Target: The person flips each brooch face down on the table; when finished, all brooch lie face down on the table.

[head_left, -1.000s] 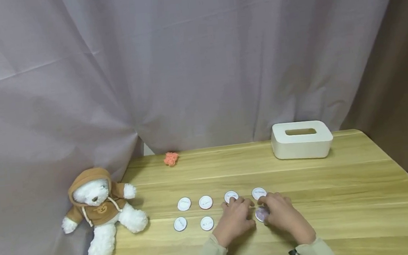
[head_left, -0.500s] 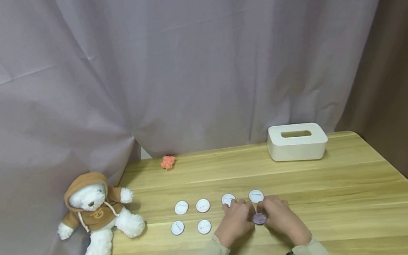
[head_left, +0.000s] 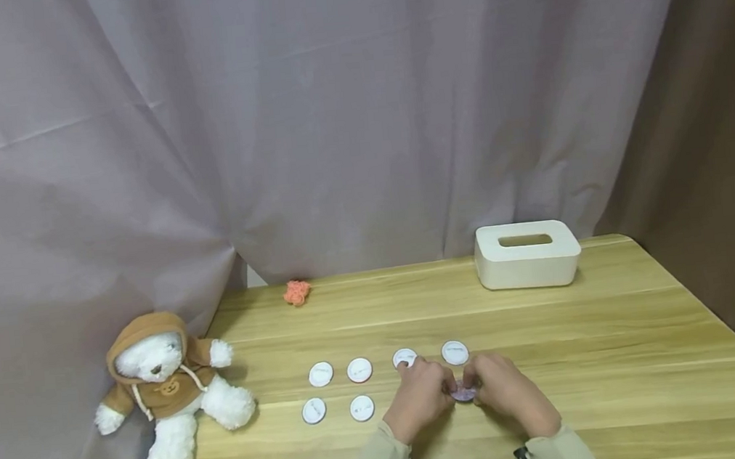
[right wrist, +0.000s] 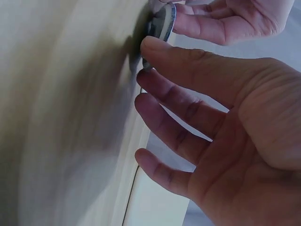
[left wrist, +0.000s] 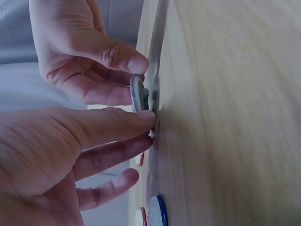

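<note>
A round pin-back badge with a purple face (head_left: 463,393) is held between my two hands, tilted just above the table. My left hand (head_left: 420,394) pinches its left edge between thumb and fingers. Opposite, my right hand (head_left: 507,388) pinches the other edge. In the left wrist view the badge (left wrist: 137,96) stands on edge, its back with a raised fitting turned toward the wood. The right wrist view shows the same badge (right wrist: 164,23) at the thumb tip. One white-backed badge (head_left: 404,357) lies right by my left fingers, another (head_left: 455,353) behind the hands.
Several white-backed badges, among them one at the front left (head_left: 314,410), lie in two rows on the wooden table (head_left: 614,354). A plush bear in a brown hoodie (head_left: 168,396) sits at the left. Toward the back are a coral-coloured bundle (head_left: 296,292) and a cream tissue box (head_left: 527,255).
Both hands have closed in on the purple badge, which lay flat beside the right hand and is now gripped from both sides and tilted. The head view has shifted slightly.
</note>
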`<action>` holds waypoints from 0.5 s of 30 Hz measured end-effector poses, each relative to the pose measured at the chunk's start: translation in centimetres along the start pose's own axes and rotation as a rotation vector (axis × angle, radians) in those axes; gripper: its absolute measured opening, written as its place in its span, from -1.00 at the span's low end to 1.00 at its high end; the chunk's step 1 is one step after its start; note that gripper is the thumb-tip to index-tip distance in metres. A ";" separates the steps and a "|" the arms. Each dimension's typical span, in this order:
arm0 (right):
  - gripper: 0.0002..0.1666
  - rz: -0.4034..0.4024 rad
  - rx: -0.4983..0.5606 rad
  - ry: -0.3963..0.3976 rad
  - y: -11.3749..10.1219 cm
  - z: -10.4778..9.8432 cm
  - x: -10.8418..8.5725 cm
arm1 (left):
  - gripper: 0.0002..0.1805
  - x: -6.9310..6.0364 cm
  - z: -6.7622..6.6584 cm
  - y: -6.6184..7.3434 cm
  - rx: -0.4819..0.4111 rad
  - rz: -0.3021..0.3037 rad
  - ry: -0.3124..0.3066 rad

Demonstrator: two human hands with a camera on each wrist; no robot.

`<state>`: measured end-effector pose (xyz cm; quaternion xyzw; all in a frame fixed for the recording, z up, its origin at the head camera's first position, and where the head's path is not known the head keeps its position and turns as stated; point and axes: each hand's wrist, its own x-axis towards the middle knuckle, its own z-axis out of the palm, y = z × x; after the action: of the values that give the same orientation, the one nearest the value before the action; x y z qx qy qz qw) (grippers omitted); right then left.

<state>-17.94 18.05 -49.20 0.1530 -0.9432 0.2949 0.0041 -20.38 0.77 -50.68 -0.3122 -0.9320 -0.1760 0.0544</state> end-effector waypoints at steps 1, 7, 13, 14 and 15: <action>-0.67 -0.001 0.003 -0.008 0.0 -0.2 0.0 | -0.84 0.0 0.0 0.0 -0.002 0.000 0.001; -0.73 -0.026 0.030 -0.018 0.5 -1.2 0.1 | -0.87 0.2 -0.1 -0.1 -0.026 0.001 0.005; -0.79 -0.064 0.042 -0.023 0.6 -1.6 -0.2 | -0.88 0.2 -0.1 -0.3 -0.050 0.010 0.023; -0.79 -0.059 0.048 -0.022 0.6 -1.6 -0.2 | -0.88 0.2 -0.1 -0.3 -0.053 0.013 0.026; -0.80 -0.051 0.050 -0.021 0.6 -1.6 -0.3 | -0.88 0.2 -0.1 -0.3 -0.057 0.017 0.029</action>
<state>-17.99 19.47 -48.24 0.1803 -0.9312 0.3168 -0.0019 -20.73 0.63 -50.63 -0.3190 -0.9230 -0.2065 0.0603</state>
